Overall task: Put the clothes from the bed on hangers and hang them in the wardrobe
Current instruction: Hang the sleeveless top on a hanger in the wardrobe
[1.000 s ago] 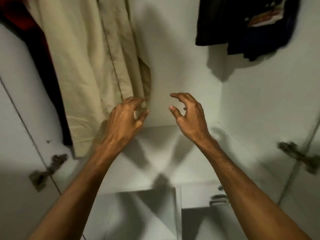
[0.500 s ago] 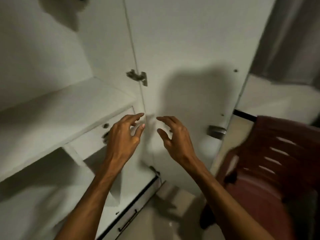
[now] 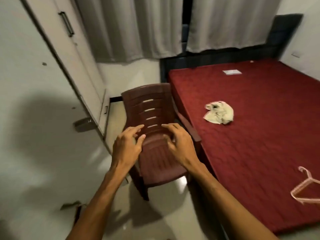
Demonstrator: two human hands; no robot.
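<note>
A crumpled cream garment lies on the dark red bed toward its left side. A pink plastic hanger rests on the bed near the right edge of the frame. My left hand and my right hand float side by side in front of me over a chair, fingers loosely spread, holding nothing. Both are well short of the garment and the hanger. The white wardrobe door stands open at my left.
A maroon plastic chair stands between the wardrobe and the bed, directly below my hands. Grey curtains hang behind it. A closed wardrobe door with a dark handle is further back. Pale glossy floor lies beneath me.
My view has swung right, from the wardrobe interior with hung clothes, past its open door, to the chair and bed. Both hands stayed empty and kept their pose in front of me.
</note>
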